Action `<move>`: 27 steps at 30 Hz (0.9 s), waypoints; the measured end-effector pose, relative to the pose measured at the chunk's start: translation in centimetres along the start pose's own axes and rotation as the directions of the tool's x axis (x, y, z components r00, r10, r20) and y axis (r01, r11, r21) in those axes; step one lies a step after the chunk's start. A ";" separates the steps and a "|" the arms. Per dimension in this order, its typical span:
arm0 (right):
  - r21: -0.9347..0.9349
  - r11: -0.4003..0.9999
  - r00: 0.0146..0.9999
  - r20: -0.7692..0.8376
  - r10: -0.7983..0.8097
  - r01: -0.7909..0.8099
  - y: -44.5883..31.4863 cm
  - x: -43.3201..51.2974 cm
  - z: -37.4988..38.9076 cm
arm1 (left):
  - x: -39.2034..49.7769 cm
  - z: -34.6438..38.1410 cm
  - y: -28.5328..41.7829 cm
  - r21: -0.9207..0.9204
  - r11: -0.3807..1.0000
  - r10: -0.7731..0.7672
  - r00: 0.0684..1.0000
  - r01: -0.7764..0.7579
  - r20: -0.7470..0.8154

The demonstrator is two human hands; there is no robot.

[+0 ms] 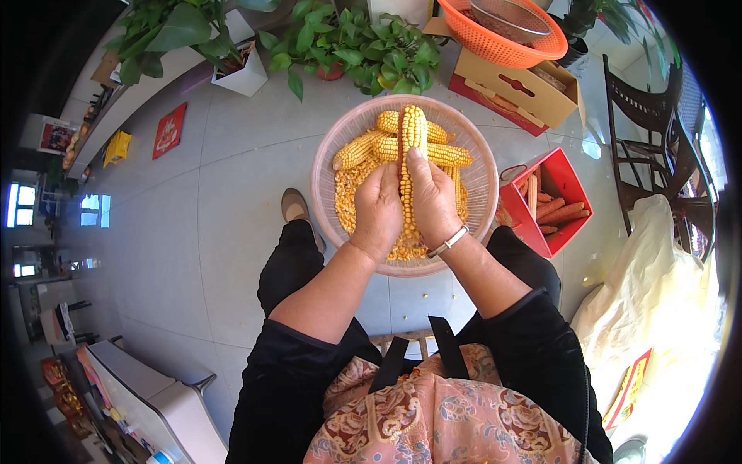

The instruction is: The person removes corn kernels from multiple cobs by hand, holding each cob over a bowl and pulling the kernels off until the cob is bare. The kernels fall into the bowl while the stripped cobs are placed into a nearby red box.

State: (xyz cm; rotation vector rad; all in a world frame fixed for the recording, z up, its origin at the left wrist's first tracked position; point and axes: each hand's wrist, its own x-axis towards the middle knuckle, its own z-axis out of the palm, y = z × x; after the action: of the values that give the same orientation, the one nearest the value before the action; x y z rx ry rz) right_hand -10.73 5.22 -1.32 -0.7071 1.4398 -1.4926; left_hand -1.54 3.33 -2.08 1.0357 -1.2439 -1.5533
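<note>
Both of my hands grip one upright ear of dried yellow corn [414, 124] above a round pinkish plastic basket [320, 174]. My left hand [378, 211] closes around its left side, low down. With its thumb pressed on the kernels, my right hand [432, 194] holds the ear from the right. A strip along the ear's left side is bare, showing reddish cob. Several more corn ears [356, 149] lie in the basket behind it, on a layer of loose kernels [346, 197]. The lower end of the held ear is partly hidden between my hands.
Right of the basket, a red box [524, 226] holds several bare reddish cobs [556, 211]. Beyond are a cardboard carton [493, 84], an orange colander [504, 49] and potted plants [359, 49]. A dark wooden chair [629, 145] and a pale plastic bag [632, 272] are at right. Stray kernels dot the floor.
</note>
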 end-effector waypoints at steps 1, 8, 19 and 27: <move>0.042 0.999 1.000 -0.006 0.021 -0.021 0.0 -0.1 0.1 | 0.1 -0.1 0.0 0.026 1.000 0.007 1.000 -0.007 -0.007; 0.155 0.987 0.998 -0.015 0.055 -0.052 -0.5 -0.4 0.5 | 0.9 -0.4 -0.1 -0.007 1.000 -0.030 1.000 0.030 -0.006; 0.102 0.991 0.995 -0.049 0.092 -0.086 -0.7 0.8 -0.4 | -0.3 0.5 1.0 -0.277 0.953 -0.098 0.988 0.127 0.116; 0.015 1.000 1.000 -0.027 0.008 -0.007 -0.2 0.2 -0.3 | -0.2 0.3 0.0 0.082 0.991 0.108 0.994 -0.106 -0.024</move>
State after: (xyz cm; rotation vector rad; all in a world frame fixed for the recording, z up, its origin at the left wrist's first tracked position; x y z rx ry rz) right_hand -11.10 5.17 -1.19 -0.6736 1.4487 -1.5114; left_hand -1.77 3.57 -2.00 1.0216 -1.3305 -1.4120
